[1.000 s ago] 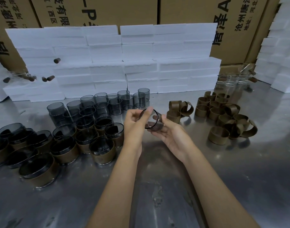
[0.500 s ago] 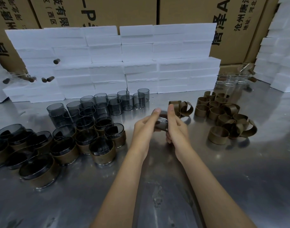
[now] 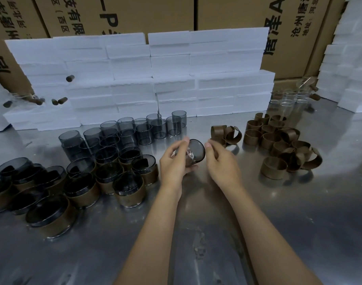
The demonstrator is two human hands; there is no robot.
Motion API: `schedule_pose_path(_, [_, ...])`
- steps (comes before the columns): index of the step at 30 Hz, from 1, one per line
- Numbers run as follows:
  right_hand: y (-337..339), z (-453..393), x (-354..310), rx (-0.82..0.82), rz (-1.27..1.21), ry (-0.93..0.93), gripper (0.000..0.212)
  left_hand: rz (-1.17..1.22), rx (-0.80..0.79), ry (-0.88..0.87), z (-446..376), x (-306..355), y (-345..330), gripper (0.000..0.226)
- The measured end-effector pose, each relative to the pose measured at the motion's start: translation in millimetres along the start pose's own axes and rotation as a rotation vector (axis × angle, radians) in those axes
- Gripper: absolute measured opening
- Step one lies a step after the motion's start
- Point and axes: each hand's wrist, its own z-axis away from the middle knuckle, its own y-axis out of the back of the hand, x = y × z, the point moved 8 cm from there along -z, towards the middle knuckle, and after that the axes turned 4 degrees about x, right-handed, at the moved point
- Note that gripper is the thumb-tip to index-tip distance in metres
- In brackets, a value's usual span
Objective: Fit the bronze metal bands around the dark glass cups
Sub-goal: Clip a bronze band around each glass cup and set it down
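Note:
My left hand (image 3: 174,161) holds a dark glass cup (image 3: 194,151) on its side above the steel table, its round end turned to the right. My right hand (image 3: 221,161) hovers just right of the cup, fingers loosely curled, apart from the glass, with nothing in it. Bare dark glass cups (image 3: 134,132) stand in a cluster behind and left. Cups with bronze bands fitted (image 3: 130,188) fill the near left. Loose bronze bands (image 3: 282,145) lie in a pile at the right, and a few more bands (image 3: 225,134) lie just beyond my right hand.
White foam blocks (image 3: 147,79) are stacked along the back of the steel table (image 3: 299,212), with cardboard boxes (image 3: 134,15) behind. More foam (image 3: 348,58) is stacked at the right. Clear glass cups (image 3: 289,101) stand at the back right.
Both hands were closed around the cup half a second ago. Now my right hand has come off it and sits to its right, and the cup has turned on its side in my left hand.

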Motion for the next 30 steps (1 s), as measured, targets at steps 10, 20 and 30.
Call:
schedule_pose_path(10, [-8.1, -15.0, 16.1, -0.059, 0.491, -0.016, 0.047, 0.254, -0.068, 0.186, -2.2, -9.0, 0.9, 0.049])
schedule_pose_path(20, [12.1, -8.7, 16.2, 0.132, 0.094, -0.053, 0.017, 0.23, -0.064, 0.146, -12.9, -14.2, 2.5, 0.032])
schedule_pose_path(30, [11.2, 20.3, -59.3, 0.097, 0.21, 0.469, 0.006, 0.035, -0.176, 0.017, -2.1, -0.5, -9.1, 0.073])
